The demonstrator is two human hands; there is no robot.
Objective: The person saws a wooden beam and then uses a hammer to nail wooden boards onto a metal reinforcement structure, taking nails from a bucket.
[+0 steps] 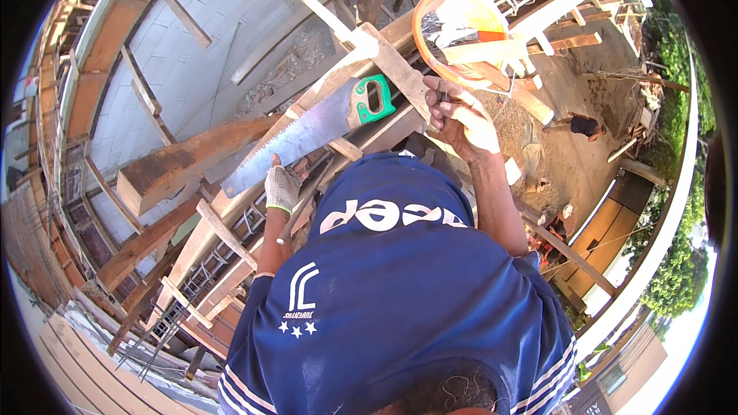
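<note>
A hand saw (304,137) with a green and tan handle lies slanted across pale timber in front of me. My left hand (283,188), in a light knitted glove, is beside the lower edge of its blade, one bare fingertip up against it; the other fingers are hidden from above. My right hand (463,121) is bare, its fingers bent and pinched at the near end of a short wooden board (396,65). Something small and dark may be between those fingers, too small to name. The saw's handle sits just left of that board.
An orange bucket (420,34) stands beyond my right hand, with pale material inside. A thick squared beam (184,155) juts out at left, near a grey block wall (207,8). Formwork timbers and steel bars surround me. Lower ground (569,100) shows at right, with a dark-clad figure.
</note>
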